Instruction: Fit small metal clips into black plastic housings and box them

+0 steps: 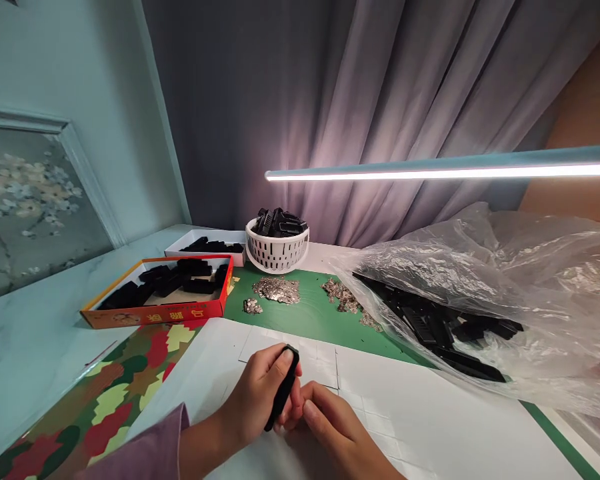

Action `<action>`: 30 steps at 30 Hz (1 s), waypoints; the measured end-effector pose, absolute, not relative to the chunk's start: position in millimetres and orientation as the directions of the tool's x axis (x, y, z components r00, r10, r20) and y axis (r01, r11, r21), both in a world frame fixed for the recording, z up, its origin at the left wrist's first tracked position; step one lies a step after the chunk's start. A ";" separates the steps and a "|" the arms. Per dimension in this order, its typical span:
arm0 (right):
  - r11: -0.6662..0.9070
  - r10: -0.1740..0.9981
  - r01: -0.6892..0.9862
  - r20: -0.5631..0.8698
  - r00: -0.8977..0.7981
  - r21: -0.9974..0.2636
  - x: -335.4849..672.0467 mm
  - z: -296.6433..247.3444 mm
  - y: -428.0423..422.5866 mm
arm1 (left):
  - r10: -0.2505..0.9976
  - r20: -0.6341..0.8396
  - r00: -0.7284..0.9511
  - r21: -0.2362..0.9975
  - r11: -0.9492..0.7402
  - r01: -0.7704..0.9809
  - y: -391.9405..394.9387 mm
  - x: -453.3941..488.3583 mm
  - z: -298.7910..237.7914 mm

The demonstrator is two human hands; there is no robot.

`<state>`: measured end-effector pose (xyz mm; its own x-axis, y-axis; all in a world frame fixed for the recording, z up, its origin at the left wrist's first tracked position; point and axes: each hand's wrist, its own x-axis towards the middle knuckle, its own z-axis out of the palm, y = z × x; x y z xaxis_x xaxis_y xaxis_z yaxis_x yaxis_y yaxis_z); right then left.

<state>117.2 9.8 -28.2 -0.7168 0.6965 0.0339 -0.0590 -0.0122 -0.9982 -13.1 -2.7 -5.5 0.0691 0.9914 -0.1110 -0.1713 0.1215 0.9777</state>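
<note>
White sheet [430, 427] under black piece [283, 393], green mat [310, 316] — grey curtain [325, 120]

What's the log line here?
left hand: holds black part; right hand: close by, grasp unclear; white basket: heaped black pieces; silvery bits: on green surface

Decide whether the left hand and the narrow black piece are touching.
Touching. The head view shows the left hand gripping the narrow black piece, with the thumb pressed against it near its upper end.
</note>
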 end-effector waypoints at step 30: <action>0.754 0.504 -0.042 0.618 -0.603 -0.656 140.7 16.5 22.4 | 0.717 -0.286 0.636 0.762 0.572 -0.303 -16.1 -16.5 2.1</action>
<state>140.7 22.4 16.5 -0.6030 0.5039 0.6184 -0.0423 0.7539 -0.6556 -16.5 -16.1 2.1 0.6357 0.7169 -0.2861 -0.3026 0.5724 0.7621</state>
